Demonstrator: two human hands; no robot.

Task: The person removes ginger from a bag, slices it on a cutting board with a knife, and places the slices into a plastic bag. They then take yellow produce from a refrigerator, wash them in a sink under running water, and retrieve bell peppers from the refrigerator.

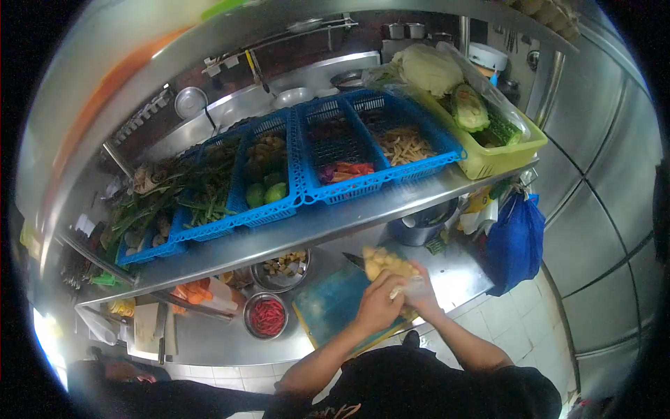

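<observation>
Over the cutting board point(324, 297), a clear plastic bag of pale yellow chunks point(384, 262) is held up by its gathered neck. My left hand point(379, 305) has its fingers closed around the twisted neck. My right hand point(420, 290) is closed on the same bag from the right side, its fingertips partly hidden. What the chunks are, I cannot make out. A knife point(354, 261) lies at the board's far edge, partly behind the bag. The board is blue-green with a yellow edge.
Left of the board stand a bowl of red chilies point(266, 315) and a bowl of cut pieces point(280, 271). A metal pot point(421, 227) stands behind. Overhead, a steel shelf point(335, 222) carries blue vegetable baskets point(301, 195) and a yellow-green bin point(499, 160). A blue bag point(515, 244) hangs right.
</observation>
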